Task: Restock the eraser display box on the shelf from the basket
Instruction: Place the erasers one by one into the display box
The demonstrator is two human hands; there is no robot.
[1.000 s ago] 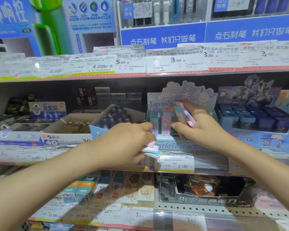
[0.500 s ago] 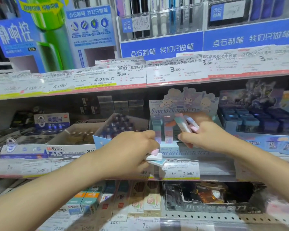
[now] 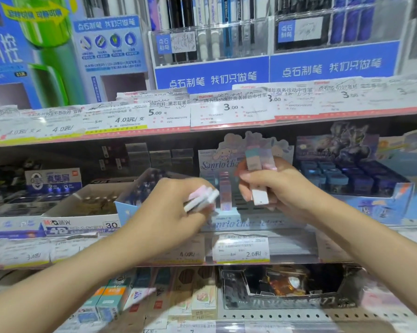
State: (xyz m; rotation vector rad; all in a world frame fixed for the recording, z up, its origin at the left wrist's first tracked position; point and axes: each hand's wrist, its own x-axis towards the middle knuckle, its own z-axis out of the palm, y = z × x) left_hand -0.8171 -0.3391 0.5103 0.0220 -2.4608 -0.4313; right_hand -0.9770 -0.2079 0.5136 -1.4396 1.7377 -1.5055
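Nearest the camera, the left hand (image 3: 173, 207) sits just left of the eraser display box (image 3: 246, 222), its fingers curled round a small bunch of pink and white erasers (image 3: 201, 198) that stick out toward the box; motion blurs them, so their count cannot be told. The right hand (image 3: 274, 188) is raised in front of the box's upper part and grips a few long erasers (image 3: 258, 179) upright, their white ends below the fingers and pastel ends above. Behind the hands, the box stands on the middle shelf (image 3: 294, 248), with a few erasers upright inside and a cartoon header card (image 3: 217, 155) at its back. Left of the box is an open cardboard eraser carton (image 3: 82, 212); right of it a blue display tray (image 3: 371, 198). Price labels (image 3: 241, 248) hang below the box.
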